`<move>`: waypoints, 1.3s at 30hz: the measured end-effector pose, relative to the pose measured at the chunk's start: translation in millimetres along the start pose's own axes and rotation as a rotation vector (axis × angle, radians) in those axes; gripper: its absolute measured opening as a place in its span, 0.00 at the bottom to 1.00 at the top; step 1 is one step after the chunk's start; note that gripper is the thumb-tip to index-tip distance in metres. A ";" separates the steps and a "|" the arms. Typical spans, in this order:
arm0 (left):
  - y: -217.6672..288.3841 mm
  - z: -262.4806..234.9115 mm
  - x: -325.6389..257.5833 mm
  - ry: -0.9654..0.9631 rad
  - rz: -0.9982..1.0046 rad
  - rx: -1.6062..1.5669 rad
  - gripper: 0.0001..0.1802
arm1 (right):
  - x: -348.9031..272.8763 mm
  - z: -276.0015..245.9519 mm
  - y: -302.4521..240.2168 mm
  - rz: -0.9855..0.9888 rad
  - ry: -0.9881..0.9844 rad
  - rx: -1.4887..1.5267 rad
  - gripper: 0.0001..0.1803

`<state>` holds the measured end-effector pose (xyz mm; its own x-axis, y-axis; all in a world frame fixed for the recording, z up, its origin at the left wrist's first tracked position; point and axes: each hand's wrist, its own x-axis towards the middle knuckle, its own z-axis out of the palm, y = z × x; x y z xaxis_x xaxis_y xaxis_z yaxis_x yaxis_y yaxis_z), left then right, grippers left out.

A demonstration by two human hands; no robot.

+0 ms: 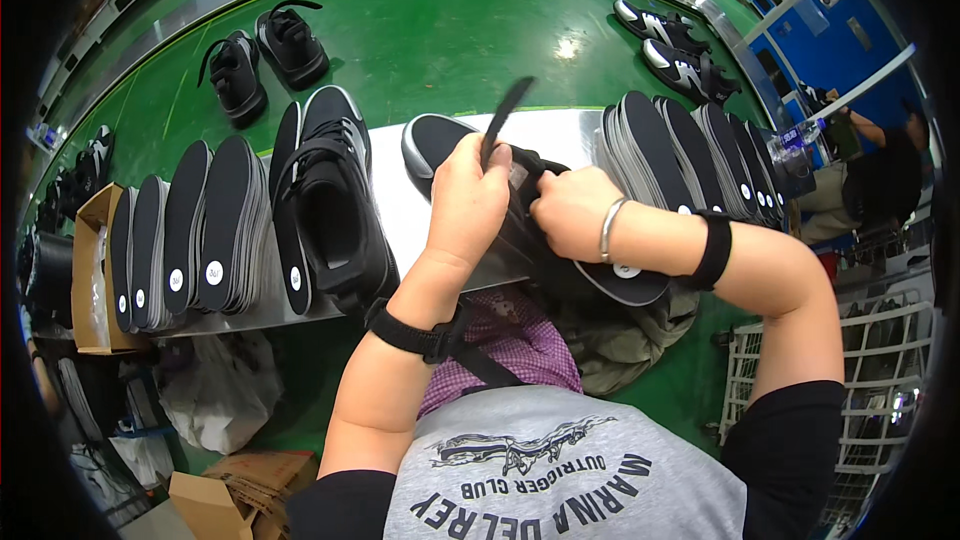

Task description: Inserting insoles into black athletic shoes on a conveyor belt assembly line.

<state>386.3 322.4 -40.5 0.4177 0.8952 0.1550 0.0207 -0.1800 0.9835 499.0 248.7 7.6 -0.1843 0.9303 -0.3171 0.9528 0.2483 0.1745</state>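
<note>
The left hand (468, 202) has its grip closed on a black strap (503, 120), pinched between thumb and fingers, so that the strap stands up and away from the person, tilted to the right. The right hand (568, 212) is clamped on the top of a black shoe (520, 230), fingers curled into its opening, just right of the left hand and nearly touching it. The shoe lies on the steel tabletop (400, 210) with its long axis running from the grey toe, up and left, back toward the person's right. Both hands sit equally close to it. Rows of insoles (190, 230) stand on edge to the left and right, and another shoe (335, 205) sits just left.
</note>
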 end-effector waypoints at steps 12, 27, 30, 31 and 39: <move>1.7 3.5 0.9 0.052 -0.018 0.134 0.10 | -67.3 -63.4 7.1 0.188 -0.311 0.066 0.17; 0.1 3.8 4.7 0.058 -0.047 0.041 0.10 | 34.2 26.4 18.9 -0.054 -0.586 0.345 0.13; -6.2 4.9 4.0 0.087 0.024 0.039 0.10 | 35.9 15.0 -1.2 -0.039 -0.677 0.057 0.16; -9.1 9.1 5.5 0.112 0.098 0.010 0.10 | 35.7 8.4 -8.0 0.020 -0.684 -0.033 0.15; 0.9 4.5 -6.7 0.064 -0.002 0.047 0.08 | 12.0 -17.8 -1.1 -0.187 -0.700 0.170 0.13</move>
<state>387.6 314.5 -41.1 0.3588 0.9195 0.1603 0.0649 -0.1959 0.9785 491.4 264.4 20.2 -0.2042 0.4730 -0.8571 0.9554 0.2872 -0.0691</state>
